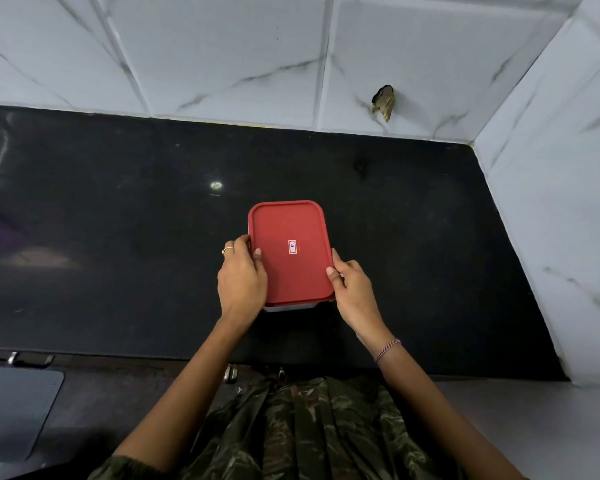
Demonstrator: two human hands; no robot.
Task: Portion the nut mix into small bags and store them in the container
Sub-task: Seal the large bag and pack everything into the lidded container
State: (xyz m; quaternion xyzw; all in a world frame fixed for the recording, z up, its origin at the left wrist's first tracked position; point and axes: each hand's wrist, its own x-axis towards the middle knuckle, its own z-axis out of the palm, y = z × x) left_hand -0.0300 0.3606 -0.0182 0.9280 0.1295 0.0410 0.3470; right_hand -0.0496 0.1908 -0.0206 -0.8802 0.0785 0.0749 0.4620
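Nearest to us, a dark camouflage-patterned garment fills the bottom edge, and 2 bare forearms reach forward from it. At the counter's front edge we see 2 metal handles, 1 at the left and 1 near the middle.

A thin beaded bracelet sits on the right wrist. Past it, the right hand holds the container's right side near its front corner, thumb on the lid's edge and fingers curled down the side. The left hand, with a ring on 1 finger, holds the left side in the same way, thumb tip on the lid and fingers wrapped round the rim.

The container stands on the black counter, near its middle, held between both hands. Its red lid is on, so we cannot see inside; only a pale strip of the base shows at the front. A small sticker sits at the lid's centre.

Beyond the counter, white marble-veined wall tiles rise at the back and at the right, with a ragged hole in 1 back tile.
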